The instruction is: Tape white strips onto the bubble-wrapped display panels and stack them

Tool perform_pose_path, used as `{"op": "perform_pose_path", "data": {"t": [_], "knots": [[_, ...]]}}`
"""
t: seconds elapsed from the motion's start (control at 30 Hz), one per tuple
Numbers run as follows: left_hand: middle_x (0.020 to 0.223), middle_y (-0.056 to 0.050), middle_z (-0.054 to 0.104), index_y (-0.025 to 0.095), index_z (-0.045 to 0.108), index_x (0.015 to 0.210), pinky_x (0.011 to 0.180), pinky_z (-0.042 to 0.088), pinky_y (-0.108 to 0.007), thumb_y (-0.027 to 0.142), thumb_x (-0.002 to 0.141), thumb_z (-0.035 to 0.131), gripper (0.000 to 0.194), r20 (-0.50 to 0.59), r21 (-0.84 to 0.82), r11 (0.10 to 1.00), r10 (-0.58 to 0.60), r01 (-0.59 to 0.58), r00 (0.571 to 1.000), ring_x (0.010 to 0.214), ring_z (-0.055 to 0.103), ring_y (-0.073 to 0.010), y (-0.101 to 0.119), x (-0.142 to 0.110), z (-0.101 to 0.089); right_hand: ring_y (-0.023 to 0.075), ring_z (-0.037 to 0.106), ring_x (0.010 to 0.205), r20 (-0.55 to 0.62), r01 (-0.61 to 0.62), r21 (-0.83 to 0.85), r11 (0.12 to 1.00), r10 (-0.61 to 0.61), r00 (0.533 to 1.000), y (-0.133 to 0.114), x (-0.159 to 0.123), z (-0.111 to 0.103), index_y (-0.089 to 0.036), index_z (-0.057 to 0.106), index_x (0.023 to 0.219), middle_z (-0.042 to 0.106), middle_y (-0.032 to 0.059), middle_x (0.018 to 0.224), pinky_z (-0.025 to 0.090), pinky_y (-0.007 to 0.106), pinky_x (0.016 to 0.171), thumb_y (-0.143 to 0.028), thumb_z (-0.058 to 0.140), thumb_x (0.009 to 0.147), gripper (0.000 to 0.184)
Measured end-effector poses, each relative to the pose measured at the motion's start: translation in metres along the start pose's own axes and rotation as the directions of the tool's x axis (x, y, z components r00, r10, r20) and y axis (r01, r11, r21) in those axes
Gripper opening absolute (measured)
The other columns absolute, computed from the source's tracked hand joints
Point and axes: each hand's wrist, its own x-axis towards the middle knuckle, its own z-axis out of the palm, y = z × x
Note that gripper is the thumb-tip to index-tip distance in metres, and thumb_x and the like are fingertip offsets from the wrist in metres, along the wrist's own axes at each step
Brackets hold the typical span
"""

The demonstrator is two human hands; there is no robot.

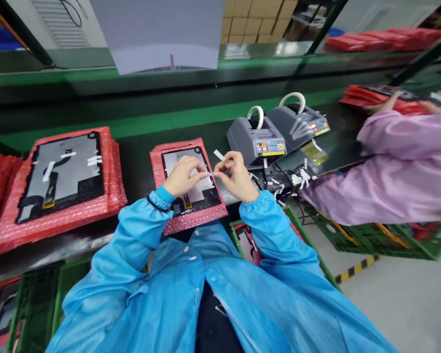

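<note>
My left hand (183,175) and my right hand (235,175) meet above a dark tablet panel (202,193) that lies on red bubble wrap (158,166) in front of me. Both hands pinch small white tape strips: one strip (210,174) spans between the fingertips, and another strip (219,155) sticks up from my right fingers. My fingers are curled closed on the tape. Both arms are in blue sleeves.
A second panel (61,174) with white tape pieces rests on a stack of red bubble wrap at left. Two grey tape dispensers (257,139) (299,122) stand at right, cut strips beside them. A person in a pink sleeve (397,166) works at right. Green crates (371,238) sit below.
</note>
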Motion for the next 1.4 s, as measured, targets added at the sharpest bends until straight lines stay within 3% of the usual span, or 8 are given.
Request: {"op": "perform_pose_path", "data": {"t": [0.1, 0.3, 0.6, 0.73, 0.97, 1.4], "knots": [[0.080, -0.003, 0.065, 0.017, 0.057, 0.072, 0.088, 0.044, -0.036, 0.034, 0.087, 0.058, 0.022, 0.023, -0.025, 0.999, -0.037, 0.037, 0.999, 0.086, 0.056, -0.0188, -0.003, 0.002, 0.006, 0.0130, 0.061, 0.070, 0.014, 0.009, 0.032, 0.999, -0.009, 1.000, 0.005, 0.004, 0.003, -0.025, 0.031, 0.098, 0.060, -0.0048, 0.074, 0.048, 0.030, 0.074, -0.020, 0.061, 0.076, 0.037], [0.075, -0.002, 0.059, 0.017, 0.053, 0.068, 0.083, 0.043, -0.034, 0.022, 0.085, 0.059, 0.019, 0.008, -0.058, 0.970, -0.237, 0.237, 0.972, 0.080, 0.053, -0.0177, -0.010, 0.010, 0.013, 0.0139, 0.064, 0.072, -0.074, -0.123, 0.190, 0.974, 0.140, 0.987, 0.034, 0.015, -0.001, -0.026, 0.027, 0.096, 0.066, -0.0022, 0.082, 0.049, 0.031, 0.071, -0.034, 0.067, 0.072, 0.048], [0.077, -0.001, 0.058, 0.016, 0.057, 0.071, 0.082, 0.043, -0.033, 0.022, 0.085, 0.058, 0.015, 0.065, -0.080, 0.952, -0.290, 0.294, 0.955, 0.079, 0.052, -0.0169, -0.015, 0.016, 0.023, 0.0116, 0.061, 0.066, 0.052, -0.232, 0.245, 0.941, 0.227, 0.973, 0.055, 0.027, 0.004, -0.026, 0.028, 0.095, 0.061, -0.0069, 0.073, 0.047, 0.029, 0.070, -0.037, 0.072, 0.068, 0.053], [0.079, -0.003, 0.058, 0.016, 0.061, 0.073, 0.089, 0.041, -0.038, 0.026, 0.086, 0.058, 0.016, 0.064, 0.024, 0.950, -0.313, 0.312, 0.948, 0.085, 0.051, -0.0193, -0.021, 0.020, 0.033, 0.0111, 0.061, 0.063, 0.052, -0.265, 0.210, 0.941, 0.260, 0.964, 0.062, 0.030, 0.005, -0.026, 0.027, 0.095, 0.061, -0.0076, 0.071, 0.047, 0.029, 0.068, -0.034, 0.071, 0.066, 0.053], [0.096, -0.013, 0.058, 0.011, 0.068, 0.076, 0.096, 0.039, -0.043, 0.024, 0.087, 0.054, 0.022, 0.110, 0.224, 0.879, -0.452, 0.421, 0.885, 0.104, 0.046, -0.0289, -0.014, 0.021, 0.049, 0.0112, 0.057, 0.054, 0.036, -0.376, 0.057, 0.925, 0.375, 0.926, 0.077, 0.031, 0.008, -0.025, 0.028, 0.091, 0.060, -0.0105, 0.061, 0.046, 0.028, 0.063, -0.024, 0.067, 0.060, 0.049], [0.094, -0.015, 0.059, 0.011, 0.072, 0.076, 0.096, 0.041, -0.045, 0.022, 0.086, 0.052, 0.025, 0.129, 0.271, 0.892, -0.406, 0.361, 0.905, 0.104, 0.046, -0.0297, -0.013, 0.019, 0.054, 0.0140, 0.060, 0.057, 0.074, -0.449, -0.058, 0.892, 0.453, 0.889, 0.076, 0.032, 0.008, -0.025, 0.029, 0.090, 0.059, -0.0104, 0.058, 0.046, 0.029, 0.066, -0.017, 0.064, 0.061, 0.047]]}}
